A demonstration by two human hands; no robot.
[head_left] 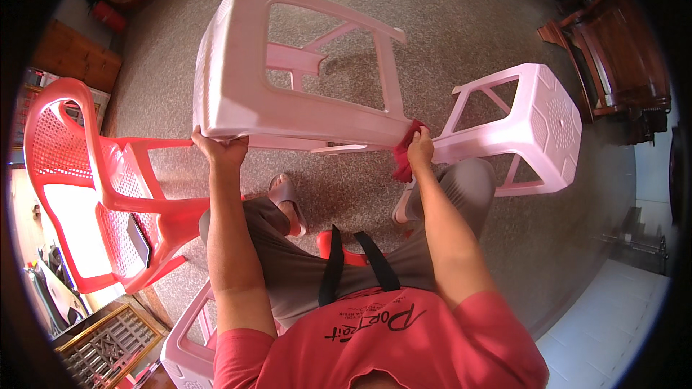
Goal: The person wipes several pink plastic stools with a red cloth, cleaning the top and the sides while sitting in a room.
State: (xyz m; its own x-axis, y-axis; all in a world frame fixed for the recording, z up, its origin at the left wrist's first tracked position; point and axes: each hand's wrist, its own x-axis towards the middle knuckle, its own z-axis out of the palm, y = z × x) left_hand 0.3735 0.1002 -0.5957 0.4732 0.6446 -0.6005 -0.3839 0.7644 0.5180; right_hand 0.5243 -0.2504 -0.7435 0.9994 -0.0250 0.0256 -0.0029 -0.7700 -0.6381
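A pale pink plastic stool [238, 72] is held tilted on its side in front of me, its seat turned to the left and its legs pointing right. My left hand [222, 150] grips the near corner of the seat edge, fingers hidden partly beneath it. In my right hand [420, 150] is a bunched dark red cloth [405, 153], pressed against the end of the stool's near leg. A second pink stool [537, 126] lies on its side just to the right of that hand, its seat facing right.
A red plastic armchair [115, 194] with a dark flat object on its seat stands at the left. Another pink stool [180, 353] is at the lower left. Dark wooden furniture [620, 50] stands at the far right. The floor [346, 209] is speckled grey.
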